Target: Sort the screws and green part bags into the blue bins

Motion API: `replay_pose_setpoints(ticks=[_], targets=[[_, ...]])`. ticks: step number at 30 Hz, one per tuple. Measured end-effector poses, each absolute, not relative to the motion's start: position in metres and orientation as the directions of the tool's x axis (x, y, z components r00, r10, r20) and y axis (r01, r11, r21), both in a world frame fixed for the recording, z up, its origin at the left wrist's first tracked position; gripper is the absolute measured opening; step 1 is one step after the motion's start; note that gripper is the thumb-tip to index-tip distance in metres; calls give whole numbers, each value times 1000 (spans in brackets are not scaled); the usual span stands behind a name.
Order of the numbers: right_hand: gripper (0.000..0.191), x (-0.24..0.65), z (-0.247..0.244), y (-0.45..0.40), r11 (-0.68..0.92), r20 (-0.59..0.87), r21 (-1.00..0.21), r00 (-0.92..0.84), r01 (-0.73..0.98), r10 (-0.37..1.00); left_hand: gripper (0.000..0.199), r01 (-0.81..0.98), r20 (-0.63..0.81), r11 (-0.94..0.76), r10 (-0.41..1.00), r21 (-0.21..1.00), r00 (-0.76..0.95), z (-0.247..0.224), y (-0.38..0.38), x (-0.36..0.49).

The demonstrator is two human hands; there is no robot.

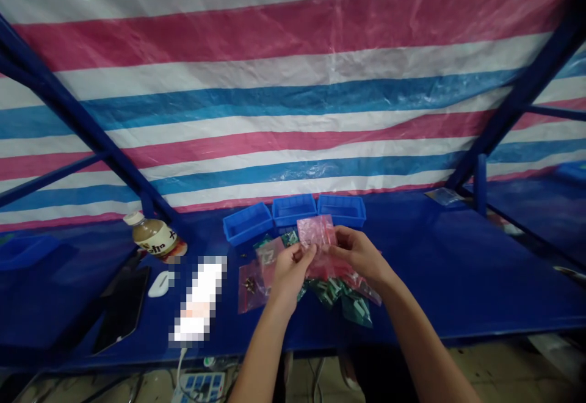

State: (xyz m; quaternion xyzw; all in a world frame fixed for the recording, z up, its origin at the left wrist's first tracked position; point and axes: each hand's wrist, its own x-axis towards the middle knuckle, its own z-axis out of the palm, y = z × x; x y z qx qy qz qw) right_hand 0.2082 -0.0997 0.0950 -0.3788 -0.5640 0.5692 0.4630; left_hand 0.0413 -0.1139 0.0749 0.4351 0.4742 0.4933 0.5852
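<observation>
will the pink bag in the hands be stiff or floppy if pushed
The pink bag is probably floppy, as it looks like thin, translucent plastic. Its shiny surface may be a bit slippery. It seems light, held by just the fingers.

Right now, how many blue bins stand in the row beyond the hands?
3: the left bin, angled; the middle bin; the right bin beside it. None of the row seems hidden.
</observation>
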Motion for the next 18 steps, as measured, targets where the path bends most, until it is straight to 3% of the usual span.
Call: replay_pose_setpoints(ticks=[6, 11, 14, 16, 18], targets=[[33, 204, 85, -100, 20, 17, -1000, -297, 8, 955, 33, -86, -108, 109, 994, 990, 20, 67, -112, 38], [30, 211, 82, -81, 146, 122, -965, -119, 216, 985, 40, -98, -53, 45, 996, 994, -75, 57, -106, 41], [27, 233, 96, -57, 224, 348, -814, 141, 536, 927, 45, -52, -16, 7, 986, 999, -164, 57, -105, 40], [24, 250, 106, -38, 227, 481, -665, 175, 711, 859, 45, -29, -21, 17, 988, 999, -156, 59, -106, 37], [22, 262, 112, -20, 228, 506, -600, 143, 767, 850, 43, -15, -22, 20, 991, 1000, -135, 61, -108, 36]])
